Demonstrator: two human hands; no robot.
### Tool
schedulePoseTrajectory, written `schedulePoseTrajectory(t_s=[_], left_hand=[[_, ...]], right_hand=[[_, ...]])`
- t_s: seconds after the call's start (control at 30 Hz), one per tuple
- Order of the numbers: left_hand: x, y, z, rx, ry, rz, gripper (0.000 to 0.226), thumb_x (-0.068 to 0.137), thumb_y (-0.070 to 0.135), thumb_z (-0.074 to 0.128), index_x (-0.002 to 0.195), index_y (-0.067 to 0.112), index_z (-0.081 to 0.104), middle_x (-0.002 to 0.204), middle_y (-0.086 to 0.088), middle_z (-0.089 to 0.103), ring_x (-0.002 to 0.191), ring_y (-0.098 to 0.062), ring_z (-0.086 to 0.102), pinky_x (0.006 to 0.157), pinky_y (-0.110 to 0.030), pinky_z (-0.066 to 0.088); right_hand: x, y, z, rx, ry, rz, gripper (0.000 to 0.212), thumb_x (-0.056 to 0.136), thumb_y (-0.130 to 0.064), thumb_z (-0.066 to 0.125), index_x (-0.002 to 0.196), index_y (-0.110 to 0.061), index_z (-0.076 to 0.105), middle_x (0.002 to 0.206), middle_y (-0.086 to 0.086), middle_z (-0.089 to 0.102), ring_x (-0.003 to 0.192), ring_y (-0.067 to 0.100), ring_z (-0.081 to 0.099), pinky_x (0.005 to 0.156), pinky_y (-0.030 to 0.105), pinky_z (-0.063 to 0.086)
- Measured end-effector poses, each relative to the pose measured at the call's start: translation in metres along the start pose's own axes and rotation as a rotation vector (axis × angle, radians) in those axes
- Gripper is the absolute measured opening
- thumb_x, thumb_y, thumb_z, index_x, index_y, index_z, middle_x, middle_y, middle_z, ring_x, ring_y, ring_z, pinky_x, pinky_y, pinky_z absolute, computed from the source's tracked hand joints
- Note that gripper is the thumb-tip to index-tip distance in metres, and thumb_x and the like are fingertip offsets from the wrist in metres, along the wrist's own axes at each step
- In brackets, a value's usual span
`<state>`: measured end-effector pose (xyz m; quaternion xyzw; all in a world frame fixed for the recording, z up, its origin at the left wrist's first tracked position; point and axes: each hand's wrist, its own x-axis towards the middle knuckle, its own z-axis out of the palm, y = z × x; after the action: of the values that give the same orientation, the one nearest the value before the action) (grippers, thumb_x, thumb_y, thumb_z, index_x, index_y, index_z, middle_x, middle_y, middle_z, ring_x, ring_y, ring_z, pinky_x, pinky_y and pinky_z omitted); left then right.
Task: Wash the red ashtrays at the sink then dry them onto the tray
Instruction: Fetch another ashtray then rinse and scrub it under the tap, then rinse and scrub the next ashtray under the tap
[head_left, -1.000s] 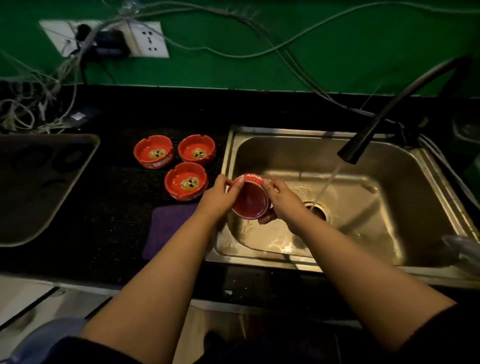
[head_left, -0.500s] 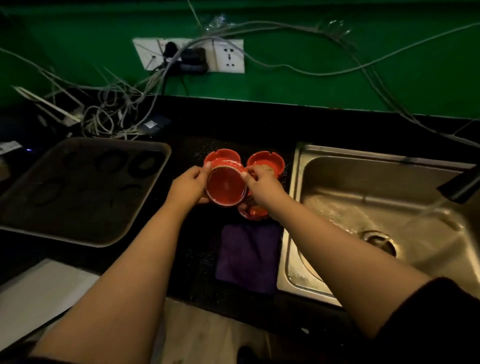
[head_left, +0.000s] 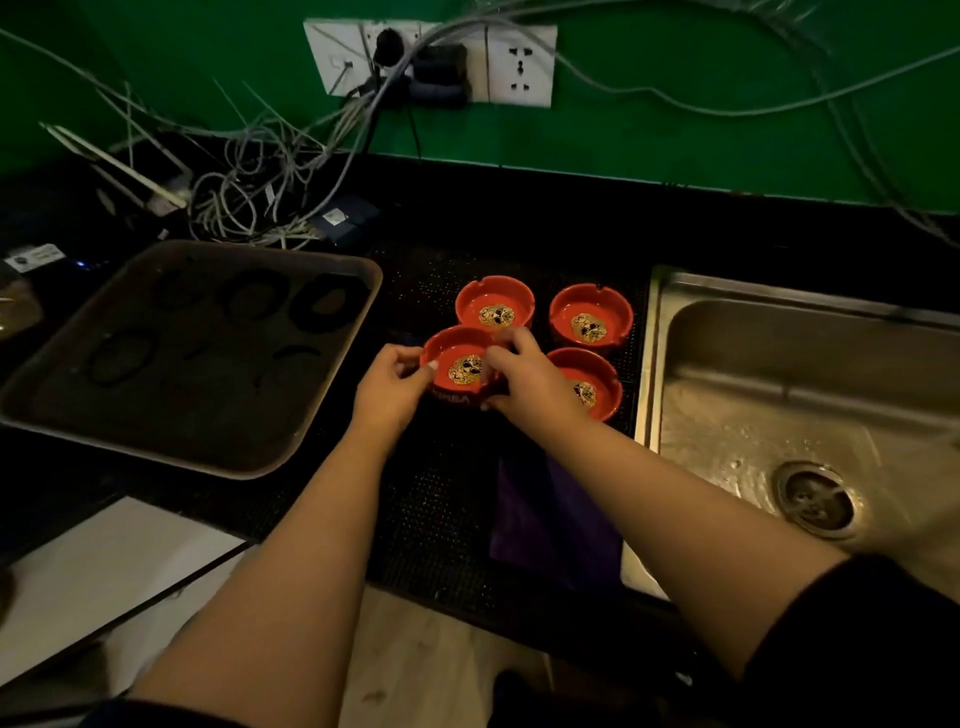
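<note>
Both my hands hold one red ashtray (head_left: 451, 358) upright, low over the black counter mat. My left hand (head_left: 390, 391) grips its left rim. My right hand (head_left: 524, 375) pinches its right rim and wall. Three more red ashtrays stand beside it on the mat: one behind (head_left: 496, 301), one at the back right (head_left: 591, 315), and one at the right (head_left: 597, 382) partly hidden by my right hand. The grey tray (head_left: 332, 374) lies to the left and carries no ashtrays. The steel sink (head_left: 779, 374) lies at the right.
A purple cloth (head_left: 550, 525) lies on the mat near the counter's front edge, under my right forearm. Tangled cables (head_left: 249, 192) and small devices crowd the counter behind the tray. A wall socket (head_left: 431, 62) with plugs sits above. The sink drain (head_left: 818, 500) is wet.
I carried the ashtray from over the sink leftward to the mat and turned it from tilted, underside toward me, to upright beside the other three. My view swung left.
</note>
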<state>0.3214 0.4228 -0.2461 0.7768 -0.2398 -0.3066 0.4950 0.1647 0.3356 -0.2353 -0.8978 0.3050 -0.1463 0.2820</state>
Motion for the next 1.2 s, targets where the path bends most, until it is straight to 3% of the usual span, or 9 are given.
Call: schedulePoseTrajectory(t_s=[0.1, 0.2, 0.33, 0.43, 0.57, 0.7, 0.83, 1.0, 1.2], left_hand=[[-0.004, -0.003, 0.0, -0.029, 0.002, 0.001, 0.014, 0.088, 0.023, 0.067, 0.099, 0.025, 0.058, 0.111, -0.004, 0.067, 0.102, -0.017, 0.065, 0.094, -0.038, 0.053], [-0.006, -0.005, 0.002, 0.011, -0.002, 0.023, 0.018, 0.089, 0.022, 0.066, 0.104, 0.021, 0.057, 0.113, -0.006, 0.065, 0.106, -0.018, 0.063, 0.097, -0.037, 0.051], [-0.009, -0.013, 0.005, 0.048, -0.001, 0.014, 0.02, 0.089, 0.02, 0.066, 0.105, 0.021, 0.055, 0.116, -0.006, 0.064, 0.108, -0.018, 0.061, 0.098, -0.037, 0.049], [-0.013, -0.013, 0.008, 0.059, 0.007, 0.013, 0.029, 0.089, 0.014, 0.065, 0.115, 0.016, 0.054, 0.119, -0.006, 0.062, 0.105, -0.013, 0.059, 0.095, -0.028, 0.048], [-0.016, -0.002, 0.012, 0.137, 0.012, 0.049, 0.05, 0.088, 0.011, 0.064, 0.135, 0.015, 0.045, 0.131, -0.005, 0.057, 0.112, -0.013, 0.057, 0.096, -0.026, 0.046], [-0.017, 0.027, 0.013, 0.383, -0.017, 0.225, 0.05, 0.091, 0.016, 0.06, 0.138, 0.02, 0.045, 0.135, -0.004, 0.054, 0.119, -0.018, 0.053, 0.09, -0.023, 0.041], [-0.01, 0.074, 0.017, 0.587, -0.079, 0.494, 0.046, 0.089, 0.013, 0.06, 0.134, 0.015, 0.05, 0.134, -0.006, 0.052, 0.125, -0.022, 0.048, 0.099, -0.027, 0.036], [0.015, 0.157, 0.028, 0.693, -0.028, 0.784, 0.044, 0.083, 0.014, 0.062, 0.127, 0.012, 0.056, 0.129, -0.011, 0.054, 0.124, -0.028, 0.049, 0.105, -0.039, 0.039], [0.035, 0.274, 0.047, 0.667, 0.067, 0.968, 0.042, 0.086, 0.013, 0.059, 0.127, 0.013, 0.053, 0.131, -0.009, 0.05, 0.124, -0.027, 0.046, 0.102, -0.043, 0.04]], right_hand=[[-0.001, -0.001, 0.006, -0.065, -0.011, 0.028, 0.024, 0.08, -0.009, 0.072, 0.097, -0.017, 0.056, 0.15, 0.005, 0.029, 0.128, 0.039, 0.042, 0.098, 0.04, 0.043], [-0.002, 0.002, 0.011, -0.136, -0.064, 0.056, 0.024, 0.081, -0.012, 0.07, 0.098, -0.019, 0.055, 0.155, 0.01, 0.022, 0.143, 0.044, 0.014, 0.118, 0.059, 0.003], [-0.005, 0.005, 0.014, -0.148, -0.113, 0.111, 0.025, 0.086, -0.012, 0.067, 0.105, -0.021, 0.054, 0.159, 0.01, 0.013, 0.139, 0.054, -0.013, 0.114, 0.058, 0.011], [-0.005, 0.006, 0.016, -0.178, -0.144, 0.092, 0.026, 0.087, -0.014, 0.066, 0.11, -0.019, 0.055, 0.158, 0.011, 0.015, 0.141, 0.053, -0.01, 0.115, 0.058, 0.01], [-0.001, 0.007, 0.009, -0.14, -0.125, 0.063, 0.039, 0.082, -0.016, 0.071, 0.117, -0.021, 0.055, 0.15, 0.011, 0.032, 0.143, 0.034, 0.022, 0.118, 0.054, -0.001], [0.002, 0.006, -0.02, 0.055, 0.018, 0.086, 0.047, 0.079, -0.017, 0.075, 0.123, -0.021, 0.058, 0.13, 0.003, 0.054, 0.123, 0.02, 0.05, 0.109, 0.036, 0.036], [0.008, 0.007, -0.068, 0.068, 0.208, 0.091, 0.052, 0.081, -0.017, 0.074, 0.129, -0.022, 0.056, 0.131, 0.0, 0.056, 0.122, 0.016, 0.051, 0.094, 0.019, 0.036], [0.032, -0.002, -0.148, 0.036, 0.382, 0.035, 0.053, 0.085, -0.018, 0.069, 0.135, -0.022, 0.052, 0.136, 0.001, 0.052, 0.128, 0.018, 0.046, 0.102, 0.024, 0.035], [0.077, -0.018, -0.242, -0.019, 0.54, -0.012, 0.053, 0.088, -0.02, 0.066, 0.137, -0.025, 0.049, 0.137, 0.001, 0.049, 0.128, 0.02, 0.044, 0.104, 0.028, 0.036]])
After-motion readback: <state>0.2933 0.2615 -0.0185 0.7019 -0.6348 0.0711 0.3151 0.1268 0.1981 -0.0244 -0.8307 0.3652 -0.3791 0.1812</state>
